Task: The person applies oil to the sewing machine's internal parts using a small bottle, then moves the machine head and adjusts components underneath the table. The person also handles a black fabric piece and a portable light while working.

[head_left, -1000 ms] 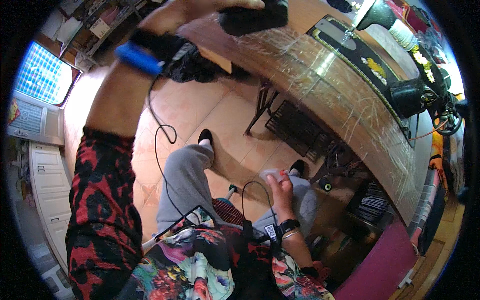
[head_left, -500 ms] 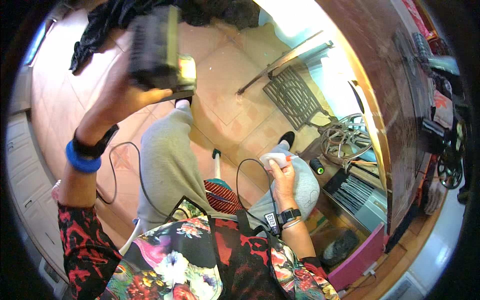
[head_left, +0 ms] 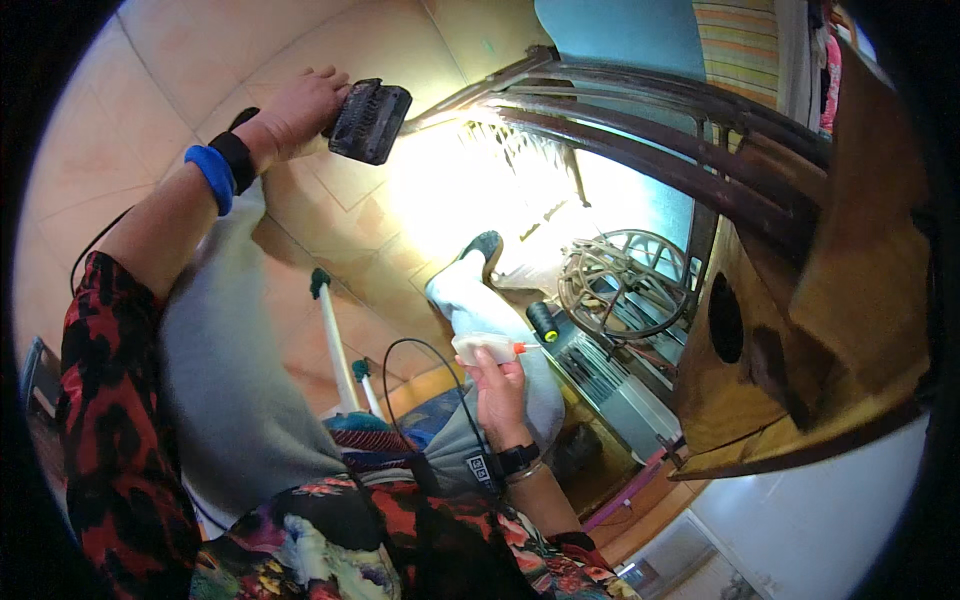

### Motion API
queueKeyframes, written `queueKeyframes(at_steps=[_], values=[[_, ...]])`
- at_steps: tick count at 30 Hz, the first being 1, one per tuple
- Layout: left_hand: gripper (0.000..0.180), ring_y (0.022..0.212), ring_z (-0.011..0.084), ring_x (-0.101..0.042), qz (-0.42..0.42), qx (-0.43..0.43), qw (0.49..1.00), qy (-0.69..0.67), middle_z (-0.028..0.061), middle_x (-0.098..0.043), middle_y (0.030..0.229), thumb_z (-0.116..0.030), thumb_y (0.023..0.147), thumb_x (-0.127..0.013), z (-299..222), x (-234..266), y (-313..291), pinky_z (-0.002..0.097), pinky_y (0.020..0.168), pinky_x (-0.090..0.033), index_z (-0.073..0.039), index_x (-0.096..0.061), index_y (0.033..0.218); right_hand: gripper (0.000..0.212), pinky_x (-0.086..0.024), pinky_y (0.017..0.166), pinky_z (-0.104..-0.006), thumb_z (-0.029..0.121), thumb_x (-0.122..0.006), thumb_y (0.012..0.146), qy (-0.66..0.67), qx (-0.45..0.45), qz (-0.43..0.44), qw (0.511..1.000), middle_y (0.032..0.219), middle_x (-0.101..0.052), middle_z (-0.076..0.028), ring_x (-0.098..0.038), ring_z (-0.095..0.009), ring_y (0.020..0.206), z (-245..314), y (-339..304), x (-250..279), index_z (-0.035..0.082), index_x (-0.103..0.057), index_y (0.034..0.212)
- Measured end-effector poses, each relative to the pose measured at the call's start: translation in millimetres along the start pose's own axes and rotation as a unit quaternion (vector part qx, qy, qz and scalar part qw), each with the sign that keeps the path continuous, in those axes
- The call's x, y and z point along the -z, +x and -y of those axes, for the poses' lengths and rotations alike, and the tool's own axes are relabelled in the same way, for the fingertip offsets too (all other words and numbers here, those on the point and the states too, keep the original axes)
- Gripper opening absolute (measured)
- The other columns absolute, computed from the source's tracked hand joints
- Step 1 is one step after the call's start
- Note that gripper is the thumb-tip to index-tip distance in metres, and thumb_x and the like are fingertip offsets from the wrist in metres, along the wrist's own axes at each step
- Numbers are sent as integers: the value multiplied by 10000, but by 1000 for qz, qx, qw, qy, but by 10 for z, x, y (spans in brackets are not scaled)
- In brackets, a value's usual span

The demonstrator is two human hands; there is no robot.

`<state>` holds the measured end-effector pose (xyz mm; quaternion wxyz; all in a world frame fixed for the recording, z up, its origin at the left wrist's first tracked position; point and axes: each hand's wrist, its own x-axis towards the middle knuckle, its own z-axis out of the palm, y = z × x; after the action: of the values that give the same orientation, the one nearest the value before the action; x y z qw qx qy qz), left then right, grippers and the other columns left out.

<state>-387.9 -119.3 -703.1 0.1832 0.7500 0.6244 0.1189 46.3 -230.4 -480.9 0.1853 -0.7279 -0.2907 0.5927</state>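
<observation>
My left hand (head_left: 295, 115) is raised at the upper left, gripping a black portable lamp (head_left: 370, 122) whose beam falls on the floor and the iron stand. Some of its fingers stick out past the lamp, and its grip is partly hidden. Over my right thigh, my right hand (head_left: 497, 390) is closed around a small white squeeze bottle (head_left: 482, 348) with an orange-red collar and a thin nozzle pointing right. Just beyond the bottle lies a black thread spool (head_left: 543, 322). A spoked iron wheel (head_left: 625, 285) stands farther right.
Dark metal rails (head_left: 640, 150) cross the upper right. A brown wooden panel (head_left: 800, 370) with an oval hole leans at the right. Beside my right leg is a grey tray (head_left: 610, 385) of thin rods. White stool legs (head_left: 337, 340) stand between my legs.
The lamp has turned and moved down and slightly right, and its light now floods the iron stand. My view has shifted toward the stand, whose wooden panel appears tipped. My right hand still holds the bottle.
</observation>
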Motion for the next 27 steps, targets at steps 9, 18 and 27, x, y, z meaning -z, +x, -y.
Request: queueKeyframes(at_steps=[9,18,27], values=[[247,1116,289,-567,-19,-14,999,-40,80,-605,1038,-122,804,-659,212,-816,51,399,954,-468,-90,-645,1048,221,-589,957,-433,40,-600,1004,7,-71,-44,997,1190,-669,-94,-662,-222,1124,159,303,-329,15,-626,1222],[422,1189,343,-540,-3,-10,996,-83,132,-628,1224,-47,762,-675,351,-933,-85,439,1036,-436,-60,-646,1183,171,-584,919,-430,103,-652,990,39,-59,-73,995,1133,-690,-74,-669,-196,1067,165,912,-439,48,-645,1152],[464,1244,373,-547,-35,93,984,-150,200,-576,1335,-163,929,-665,583,-878,-431,408,1096,-437,-11,-553,1353,315,-568,944,-480,224,-506,1047,12,-45,-27,999,1259,-636,-157,-636,-306,1143,445,2456,251,17,-589,1270]])
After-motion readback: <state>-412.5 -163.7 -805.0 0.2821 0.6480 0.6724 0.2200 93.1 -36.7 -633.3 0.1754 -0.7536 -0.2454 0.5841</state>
